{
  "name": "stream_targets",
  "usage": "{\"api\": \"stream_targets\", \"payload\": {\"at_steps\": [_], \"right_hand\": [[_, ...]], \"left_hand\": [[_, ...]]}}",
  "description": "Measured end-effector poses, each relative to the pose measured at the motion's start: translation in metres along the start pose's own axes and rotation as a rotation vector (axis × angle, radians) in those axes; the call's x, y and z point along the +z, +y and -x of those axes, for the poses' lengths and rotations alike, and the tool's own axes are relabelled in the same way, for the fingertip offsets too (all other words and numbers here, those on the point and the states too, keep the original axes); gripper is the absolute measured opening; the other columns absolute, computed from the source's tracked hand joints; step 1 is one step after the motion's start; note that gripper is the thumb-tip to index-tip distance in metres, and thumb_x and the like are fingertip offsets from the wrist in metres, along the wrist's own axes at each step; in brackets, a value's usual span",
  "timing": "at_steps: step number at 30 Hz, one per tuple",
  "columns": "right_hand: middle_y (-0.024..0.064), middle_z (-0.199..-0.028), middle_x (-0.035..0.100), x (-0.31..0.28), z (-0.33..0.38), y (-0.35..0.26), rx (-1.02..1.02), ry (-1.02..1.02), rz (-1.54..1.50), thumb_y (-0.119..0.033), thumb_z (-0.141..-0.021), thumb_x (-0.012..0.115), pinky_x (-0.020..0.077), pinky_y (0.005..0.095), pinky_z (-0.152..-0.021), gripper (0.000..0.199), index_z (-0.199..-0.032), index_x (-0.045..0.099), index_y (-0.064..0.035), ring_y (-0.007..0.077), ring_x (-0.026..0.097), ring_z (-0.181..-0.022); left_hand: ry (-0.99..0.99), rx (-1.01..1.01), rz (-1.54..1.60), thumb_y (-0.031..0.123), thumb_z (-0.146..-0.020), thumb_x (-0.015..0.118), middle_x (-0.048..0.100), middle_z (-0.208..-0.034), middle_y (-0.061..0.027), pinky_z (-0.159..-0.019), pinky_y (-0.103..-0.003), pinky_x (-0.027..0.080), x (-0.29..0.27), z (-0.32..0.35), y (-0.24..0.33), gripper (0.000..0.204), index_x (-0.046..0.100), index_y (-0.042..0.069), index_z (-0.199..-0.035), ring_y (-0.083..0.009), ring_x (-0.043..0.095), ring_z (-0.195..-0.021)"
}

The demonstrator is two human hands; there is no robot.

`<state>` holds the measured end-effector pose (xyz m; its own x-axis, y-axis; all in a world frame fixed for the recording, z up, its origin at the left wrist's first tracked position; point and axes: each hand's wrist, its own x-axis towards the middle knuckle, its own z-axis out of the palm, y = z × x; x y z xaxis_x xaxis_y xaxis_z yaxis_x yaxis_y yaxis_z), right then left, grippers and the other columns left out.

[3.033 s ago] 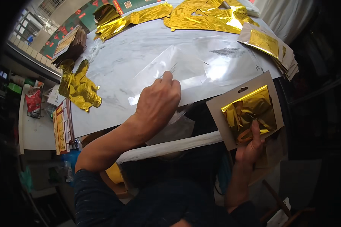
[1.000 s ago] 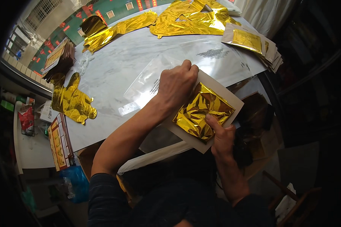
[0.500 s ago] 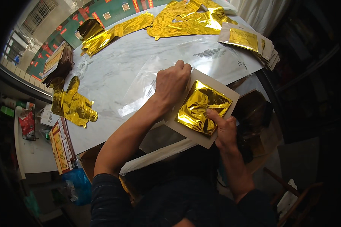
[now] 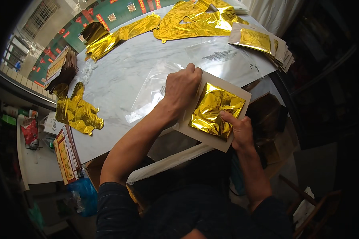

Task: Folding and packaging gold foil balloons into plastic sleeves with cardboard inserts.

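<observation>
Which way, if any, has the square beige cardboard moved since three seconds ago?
Yes: the cardboard shifted left relative to the white marbled table.

A white marbled table (image 4: 119,79) carries gold foil strip (image 4: 127,32) and wide gold foil sheet (image 4: 211,28) along its far edge, a smaller foil piece (image 4: 79,109) at the left edge, a card stack (image 4: 63,69) at the far left corner, foil-topped cards (image 4: 261,42) by the right edge, a clear bag (image 4: 223,55) near them, and another bag (image 4: 149,89) toward the near edge.
</observation>
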<state>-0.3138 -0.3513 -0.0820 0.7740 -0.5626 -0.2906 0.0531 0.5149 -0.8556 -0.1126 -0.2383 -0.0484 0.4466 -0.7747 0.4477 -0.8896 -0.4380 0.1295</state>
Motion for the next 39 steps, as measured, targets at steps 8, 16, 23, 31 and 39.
{"api": "stream_targets", "payload": {"at_steps": [8,16,23,31,39], "right_hand": [[0.0137,-0.105,0.077,-0.009,-0.004,-0.006,0.000,-0.049,0.007,0.000,-0.090,0.076,0.0631,0.0317,-0.079,0.025,-0.114,0.072,0.0082,0.0184,0.076,-0.087],[0.0125,-0.102,0.077,-0.015,-0.009,-0.004,0.046,-0.082,-0.006,-0.001,-0.090,0.076,0.0630,0.0306,-0.078,0.023,-0.111,0.073,0.0081,0.0175,0.075,-0.086],[0.0131,-0.102,0.078,-0.007,-0.004,-0.001,0.055,-0.069,0.005,0.000,-0.090,0.076,0.0630,0.0301,-0.077,0.023,-0.111,0.073,0.0087,0.0175,0.075,-0.085],[0.0136,-0.110,0.076,0.001,0.015,0.016,0.038,-0.049,-0.016,-0.001,-0.092,0.074,0.0623,0.0321,-0.085,0.030,-0.120,0.068,0.0080,0.0185,0.075,-0.093],[0.0116,-0.110,0.076,0.020,0.026,0.026,0.014,-0.010,-0.029,-0.001,-0.094,0.074,0.0617,0.0315,-0.084,0.028,-0.120,0.070,0.0059,0.0175,0.074,-0.091]], "left_hand": [[-0.004,-0.085,0.089,0.011,-0.086,0.067,0.070,-0.093,-0.0135,-0.073,-0.046,0.057,0.002,0.001,0.001,0.014,0.072,0.005,-0.097,-0.0352,0.072,-0.083],[0.006,-0.174,0.239,0.011,-0.086,0.070,0.071,-0.092,-0.0163,-0.075,-0.048,0.056,0.005,-0.005,-0.003,0.012,0.074,0.002,-0.092,-0.0390,0.071,-0.080],[-0.082,-0.115,0.094,0.009,-0.085,0.069,0.069,-0.095,-0.0164,-0.076,-0.047,0.056,-0.003,0.002,0.016,0.015,0.070,0.001,-0.098,-0.0388,0.071,-0.084],[-0.162,-0.206,0.204,0.011,-0.091,0.067,0.069,-0.097,-0.0173,-0.081,-0.047,0.055,-0.037,0.042,0.025,0.018,0.067,0.001,-0.105,-0.0380,0.070,-0.087],[-0.203,-0.114,0.043,0.003,-0.080,0.069,0.060,-0.089,-0.0157,-0.069,-0.041,0.057,-0.056,0.072,0.042,0.015,0.059,-0.001,-0.090,-0.0313,0.067,-0.085]]}}
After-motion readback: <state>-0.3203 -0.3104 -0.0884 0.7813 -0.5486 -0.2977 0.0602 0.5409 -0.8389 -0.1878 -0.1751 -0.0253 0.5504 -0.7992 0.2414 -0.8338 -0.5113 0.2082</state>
